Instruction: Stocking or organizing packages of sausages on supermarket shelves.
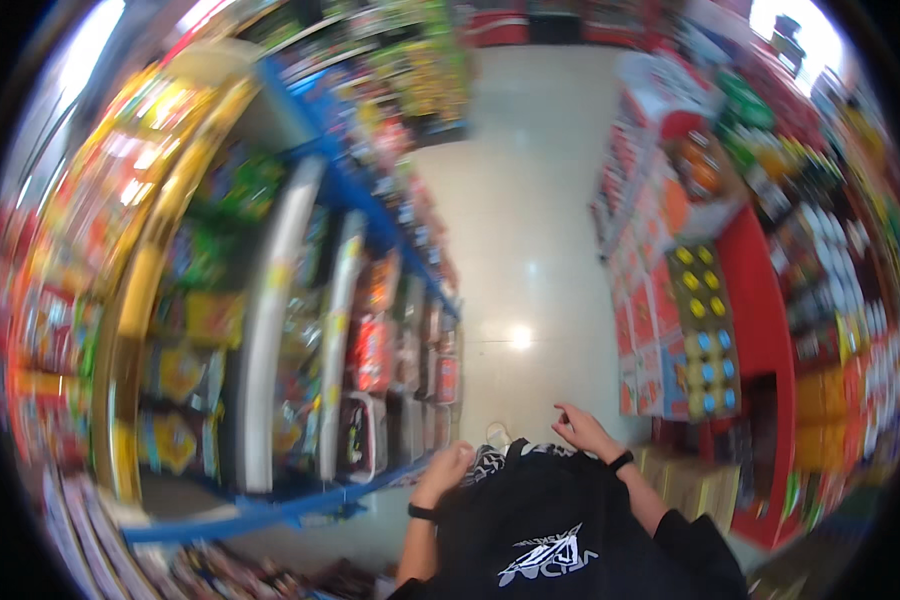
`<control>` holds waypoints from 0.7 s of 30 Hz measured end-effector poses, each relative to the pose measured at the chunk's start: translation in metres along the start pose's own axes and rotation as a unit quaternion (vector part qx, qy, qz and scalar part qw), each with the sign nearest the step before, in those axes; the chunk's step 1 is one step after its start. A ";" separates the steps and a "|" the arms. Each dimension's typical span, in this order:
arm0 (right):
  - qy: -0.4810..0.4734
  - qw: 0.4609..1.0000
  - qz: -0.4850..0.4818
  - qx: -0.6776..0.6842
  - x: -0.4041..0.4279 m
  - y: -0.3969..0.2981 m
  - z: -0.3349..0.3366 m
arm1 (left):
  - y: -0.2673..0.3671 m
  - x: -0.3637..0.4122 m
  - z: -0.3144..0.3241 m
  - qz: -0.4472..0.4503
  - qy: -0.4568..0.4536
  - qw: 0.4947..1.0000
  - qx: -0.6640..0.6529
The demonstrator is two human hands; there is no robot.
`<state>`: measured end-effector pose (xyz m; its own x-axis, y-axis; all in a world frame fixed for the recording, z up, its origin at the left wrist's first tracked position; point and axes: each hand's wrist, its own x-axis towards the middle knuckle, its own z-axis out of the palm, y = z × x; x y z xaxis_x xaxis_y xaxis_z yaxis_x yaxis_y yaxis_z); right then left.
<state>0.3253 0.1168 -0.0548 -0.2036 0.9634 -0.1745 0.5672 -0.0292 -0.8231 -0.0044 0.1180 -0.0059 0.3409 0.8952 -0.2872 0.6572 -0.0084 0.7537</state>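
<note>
My left hand (450, 466) hangs at my side, its fingers loosely curled and blurred. Nearest to it is the blue-edged end of a store shelf (292, 510), with packaged goods on it. Whether its fingers are fully closed is hard to make out. My right hand (583, 433) hovers over the aisle floor (525, 300), index finger and thumb apart and nothing between them. Both wrists carry dark bands. Printed cartons (645, 360) are stacked just right of my right hand. Below the hands is my black shirt (540, 517), which bears white lettering.
Colourful bagged goods (172, 375) line the left shelving. To the right are bottles with yellow and blue caps (705, 337), a box of orange fruit (697, 169) and a red stand (750, 300). Brown cartons (690, 480) sit low beside the aisle.
</note>
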 end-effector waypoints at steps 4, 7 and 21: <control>0.140 0.990 0.032 0.002 -0.024 0.013 -0.024 | 0.033 0.078 0.036 0.033 -0.089 0.995 0.027; 0.228 0.965 0.129 0.014 -0.063 0.024 -0.040 | 0.072 0.110 0.066 0.153 -0.157 0.976 0.010; 0.446 0.797 0.381 0.143 -0.234 0.058 0.044 | 0.210 0.124 0.181 0.326 -0.508 0.781 0.160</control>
<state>0.3708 -0.1223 -0.0851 0.8339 0.4402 -0.3329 0.0252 -0.6329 -0.7739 0.2977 0.1467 0.0095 0.9236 -0.1600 -0.3482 0.2010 -0.5715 0.7956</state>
